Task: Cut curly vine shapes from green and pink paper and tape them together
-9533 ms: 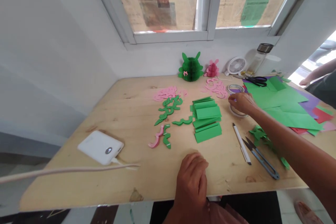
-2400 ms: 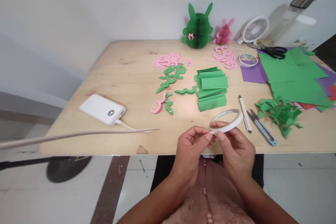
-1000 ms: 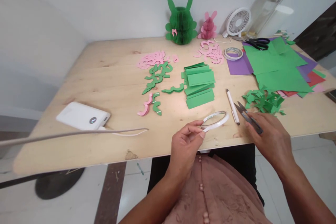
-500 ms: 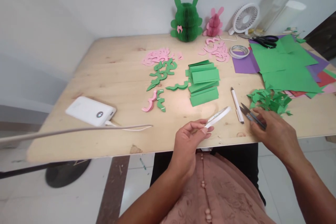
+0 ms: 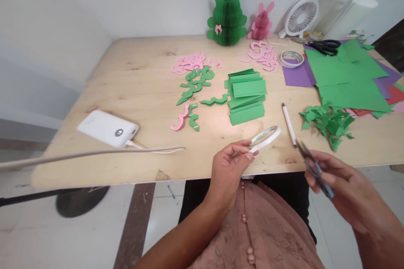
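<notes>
Between the thumb and fingers of my left hand [image 5: 229, 170] is a narrow roll of white tape [image 5: 267, 139], tilted above the table's front edge. My right hand [image 5: 342, 183] grips a pair of scissors [image 5: 314, 168] with blue-grey handles, blades pointing up and left, slightly blurred. A white pen [image 5: 289, 124] lies between the two hands, its lower end near the scissor tips. Folded green paper strips [image 5: 248, 94] lie beyond the tape. A pile of green paper scraps [image 5: 328, 122] is just past my right hand.
A green paper rabbit [image 5: 227, 21] and a pink one [image 5: 261, 25] stand at the back beside a white fan [image 5: 301, 17]. Black scissors [image 5: 325, 47] rest on green sheets [image 5: 344, 75]. Another tape roll [image 5: 291, 59] lies nearby. A power bank [image 5: 105, 128] with a cable is on the left.
My right hand has lifted the scissors off the table and drawn them back toward the front edge. The tape roll in my left hand has turned, showing more of its ring.
</notes>
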`<action>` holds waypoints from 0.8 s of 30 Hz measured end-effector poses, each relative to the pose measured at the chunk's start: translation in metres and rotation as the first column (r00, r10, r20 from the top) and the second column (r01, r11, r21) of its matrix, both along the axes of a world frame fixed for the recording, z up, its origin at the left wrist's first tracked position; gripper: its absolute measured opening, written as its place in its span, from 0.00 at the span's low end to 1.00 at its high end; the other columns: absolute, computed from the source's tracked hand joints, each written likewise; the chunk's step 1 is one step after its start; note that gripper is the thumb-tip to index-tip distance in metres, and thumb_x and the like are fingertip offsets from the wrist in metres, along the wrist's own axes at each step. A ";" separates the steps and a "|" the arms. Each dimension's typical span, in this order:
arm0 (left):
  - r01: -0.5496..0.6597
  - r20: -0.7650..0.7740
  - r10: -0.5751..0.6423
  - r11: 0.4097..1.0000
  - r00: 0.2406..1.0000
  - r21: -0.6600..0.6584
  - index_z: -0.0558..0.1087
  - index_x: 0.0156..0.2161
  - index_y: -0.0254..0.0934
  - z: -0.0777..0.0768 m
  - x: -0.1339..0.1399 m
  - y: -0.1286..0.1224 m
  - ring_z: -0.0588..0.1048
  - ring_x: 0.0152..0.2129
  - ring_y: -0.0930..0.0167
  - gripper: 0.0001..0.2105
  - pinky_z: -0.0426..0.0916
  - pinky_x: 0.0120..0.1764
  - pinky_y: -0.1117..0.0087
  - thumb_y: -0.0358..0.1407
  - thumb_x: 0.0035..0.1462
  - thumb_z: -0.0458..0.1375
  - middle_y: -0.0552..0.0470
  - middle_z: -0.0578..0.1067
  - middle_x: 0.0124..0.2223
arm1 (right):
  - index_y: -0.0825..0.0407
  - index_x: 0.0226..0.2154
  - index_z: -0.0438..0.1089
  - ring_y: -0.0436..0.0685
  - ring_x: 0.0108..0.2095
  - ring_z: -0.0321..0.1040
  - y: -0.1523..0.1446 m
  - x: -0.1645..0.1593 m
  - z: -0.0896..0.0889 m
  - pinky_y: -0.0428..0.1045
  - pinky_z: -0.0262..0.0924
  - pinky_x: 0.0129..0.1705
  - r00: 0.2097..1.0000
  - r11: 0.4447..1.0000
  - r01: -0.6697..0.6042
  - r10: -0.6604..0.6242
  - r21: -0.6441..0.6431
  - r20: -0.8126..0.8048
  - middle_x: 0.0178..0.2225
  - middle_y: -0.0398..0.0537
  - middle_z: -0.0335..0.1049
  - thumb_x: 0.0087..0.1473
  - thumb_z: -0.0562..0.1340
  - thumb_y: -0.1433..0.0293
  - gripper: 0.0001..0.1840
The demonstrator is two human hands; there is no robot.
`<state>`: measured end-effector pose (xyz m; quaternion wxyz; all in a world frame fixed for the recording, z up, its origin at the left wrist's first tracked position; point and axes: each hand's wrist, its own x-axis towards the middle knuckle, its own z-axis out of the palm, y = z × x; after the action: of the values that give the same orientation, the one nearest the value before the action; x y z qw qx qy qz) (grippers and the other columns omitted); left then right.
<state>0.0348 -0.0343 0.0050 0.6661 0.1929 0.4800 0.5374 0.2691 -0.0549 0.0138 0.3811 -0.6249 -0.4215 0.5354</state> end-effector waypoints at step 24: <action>0.044 0.023 -0.044 0.999 0.999 0.010 0.75 0.26 0.34 -0.002 -0.003 0.001 0.78 0.37 0.67 0.06 0.71 0.44 0.68 0.35 0.47 0.65 0.46 0.76 0.46 | 0.48 0.41 0.69 0.46 0.18 0.42 -0.020 -0.065 -0.008 0.47 0.39 0.22 0.922 0.982 -0.128 0.067 -0.138 -0.381 0.27 0.43 0.67 0.55 0.59 0.59 0.14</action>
<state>0.0315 -0.0335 0.0030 0.6823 0.2003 0.4655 0.5269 0.2040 -0.0750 0.0060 0.3760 -0.5180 -0.3273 0.6951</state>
